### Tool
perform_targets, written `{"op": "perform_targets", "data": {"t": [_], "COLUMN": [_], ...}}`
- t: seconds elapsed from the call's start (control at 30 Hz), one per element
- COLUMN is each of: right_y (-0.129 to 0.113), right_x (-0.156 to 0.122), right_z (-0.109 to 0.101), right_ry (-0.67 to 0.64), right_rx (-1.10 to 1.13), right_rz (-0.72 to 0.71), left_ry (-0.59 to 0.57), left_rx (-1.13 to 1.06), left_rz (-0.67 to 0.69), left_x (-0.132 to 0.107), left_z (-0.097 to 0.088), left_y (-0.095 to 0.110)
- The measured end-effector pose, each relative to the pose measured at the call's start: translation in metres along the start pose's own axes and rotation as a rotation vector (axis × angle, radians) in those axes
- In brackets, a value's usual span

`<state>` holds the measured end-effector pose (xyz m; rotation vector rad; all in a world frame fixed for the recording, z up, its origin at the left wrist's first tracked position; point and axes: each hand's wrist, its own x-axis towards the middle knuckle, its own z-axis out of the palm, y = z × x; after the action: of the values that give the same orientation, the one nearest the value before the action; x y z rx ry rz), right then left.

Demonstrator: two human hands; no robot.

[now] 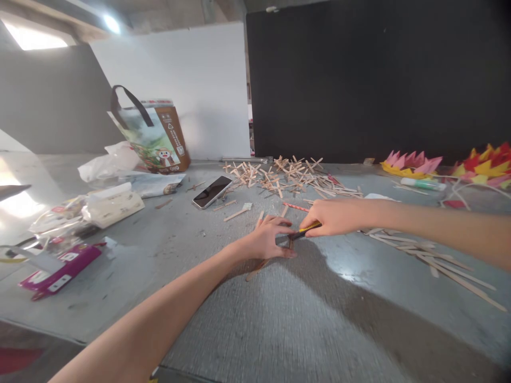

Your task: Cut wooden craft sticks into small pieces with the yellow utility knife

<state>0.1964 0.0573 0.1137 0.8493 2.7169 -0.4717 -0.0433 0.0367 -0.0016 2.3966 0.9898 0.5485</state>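
Note:
My right hand [325,215] is closed around the handle of a yellow and black utility knife [309,229], whose dark front end points left toward my other hand. Just left of it, my left hand [273,238] presses down on the table, its thumb and fingers curled about a flat wooden stick [257,269] that shows below the palm. The knife's tip meets the stick between the fingertips; the exact contact is partly hidden. A red patterned pencil-like stick [296,206] lies just beyond my right hand.
Crossed wooden sticks [279,175] are heaped at the back; loose long sticks [431,252] lie at right. A phone [213,192], a printed bag [155,138] and a purple packet [62,270] are toward the left. Paper flowers [413,163] and a glue stick [423,184] sit far right.

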Motion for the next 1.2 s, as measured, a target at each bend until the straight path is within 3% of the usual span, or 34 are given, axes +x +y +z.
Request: {"op": "perform_targets", "data": {"t": [0.87, 1.2], "right_y": [-0.002, -0.018], "right_x": [-0.004, 0.013], "right_z": [0.004, -0.009], "right_ry": [0.039, -0.034], "right_rx": [-0.024, -0.447], "right_rz": [0.011, -0.099], "left_ry": [-0.006, -0.047], "left_rx": [-0.017, 0.034], "left_rz": [-0.007, 0.040], "left_x": [-0.001, 0.004], "left_z": [-0.003, -0.007], "left_y": [0.006, 0.002]}}
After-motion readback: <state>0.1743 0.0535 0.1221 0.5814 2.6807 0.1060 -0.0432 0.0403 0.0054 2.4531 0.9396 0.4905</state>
